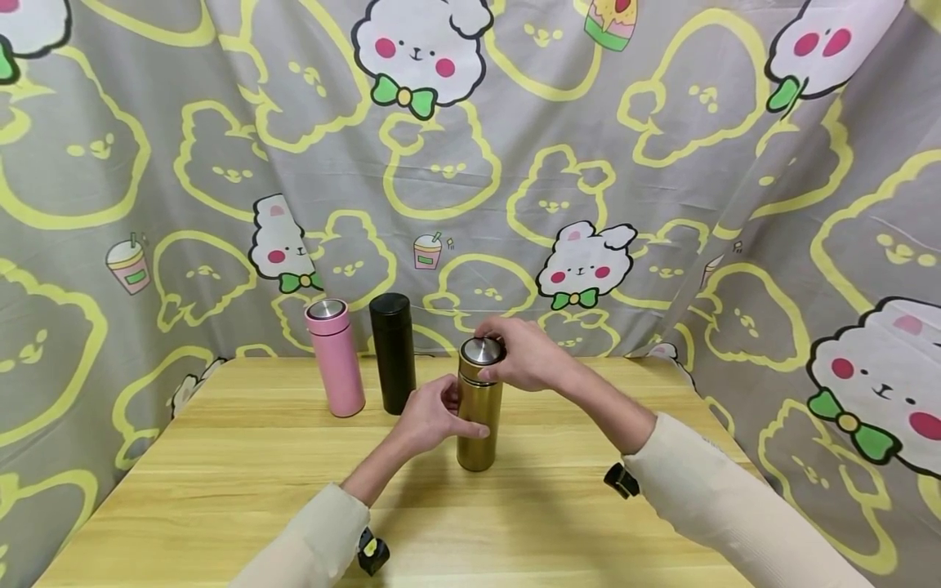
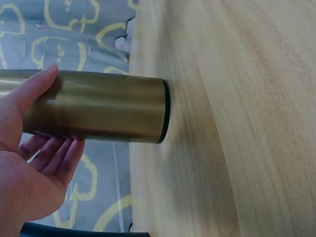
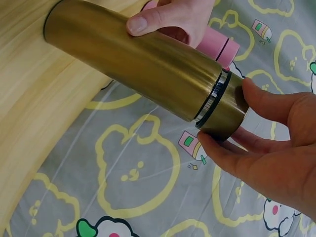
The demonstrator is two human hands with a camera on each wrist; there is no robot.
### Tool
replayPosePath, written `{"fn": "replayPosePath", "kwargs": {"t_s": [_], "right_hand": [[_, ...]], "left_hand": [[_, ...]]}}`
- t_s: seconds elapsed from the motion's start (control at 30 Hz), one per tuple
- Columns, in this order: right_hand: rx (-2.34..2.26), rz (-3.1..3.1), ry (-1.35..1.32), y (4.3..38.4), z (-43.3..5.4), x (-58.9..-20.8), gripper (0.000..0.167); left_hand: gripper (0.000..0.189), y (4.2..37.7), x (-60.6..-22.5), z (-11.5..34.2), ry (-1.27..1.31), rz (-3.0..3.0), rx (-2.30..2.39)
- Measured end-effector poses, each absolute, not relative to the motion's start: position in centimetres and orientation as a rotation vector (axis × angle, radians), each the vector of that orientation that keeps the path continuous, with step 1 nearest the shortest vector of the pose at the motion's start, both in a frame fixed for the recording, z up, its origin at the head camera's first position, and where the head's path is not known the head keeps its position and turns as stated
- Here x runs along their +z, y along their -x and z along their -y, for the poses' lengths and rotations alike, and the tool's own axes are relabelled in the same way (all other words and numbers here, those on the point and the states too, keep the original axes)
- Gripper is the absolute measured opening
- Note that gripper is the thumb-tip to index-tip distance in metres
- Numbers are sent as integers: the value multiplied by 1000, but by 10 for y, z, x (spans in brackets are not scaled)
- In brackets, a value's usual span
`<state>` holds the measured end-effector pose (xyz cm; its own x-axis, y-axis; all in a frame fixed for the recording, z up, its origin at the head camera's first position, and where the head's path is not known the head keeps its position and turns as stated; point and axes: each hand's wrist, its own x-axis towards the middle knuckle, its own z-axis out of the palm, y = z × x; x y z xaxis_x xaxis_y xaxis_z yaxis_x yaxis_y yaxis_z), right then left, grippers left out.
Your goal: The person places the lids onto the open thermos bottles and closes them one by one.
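Observation:
A gold thermos bottle (image 1: 479, 420) stands upright on the wooden table. My left hand (image 1: 430, 415) grips its body, thumb across the front and fingers behind. In the left wrist view that hand (image 2: 34, 163) wraps the bottle body (image 2: 108, 106) above its dark base rim. The fingers of my right hand (image 1: 525, 353) hold the gold lid with its silver top (image 1: 482, 350). In the right wrist view, thumb and fingers of the right hand (image 3: 276, 133) pinch the lid (image 3: 228, 109), and a shiny band shows between lid and body.
A pink thermos (image 1: 336, 363) and a black thermos (image 1: 394, 355) stand upright at the back left of the wooden table (image 1: 220, 490). A grey curtain (image 1: 456, 180) with cartoon prints hangs behind and beside the table.

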<state>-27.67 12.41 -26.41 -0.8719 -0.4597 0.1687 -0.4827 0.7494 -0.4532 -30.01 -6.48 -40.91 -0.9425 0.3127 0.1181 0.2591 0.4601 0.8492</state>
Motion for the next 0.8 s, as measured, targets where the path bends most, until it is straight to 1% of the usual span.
{"fn": "replayPosePath", "kwargs": {"t_s": [0.3,0.47,0.53,0.6,0.8], "right_hand": [[773,2902,-653,276,-121,-267,54],[772,2961,-649,275,-121,-263,70],[796,2982,-665,275,-122,-260,74],[830,2995,-690,275,-123,-258,71],[856,2991,-763,277,-126,-258,56]], "left_hand": [[55,299,-410,65,-493,-2665,1497],[54,299,-411,65,-489,-2667,1498],[55,299,-411,65,-491,-2658,1506],[56,299,-411,65,-496,-2648,1513],[58,299,-410,65,-499,-2637,1515]]}}
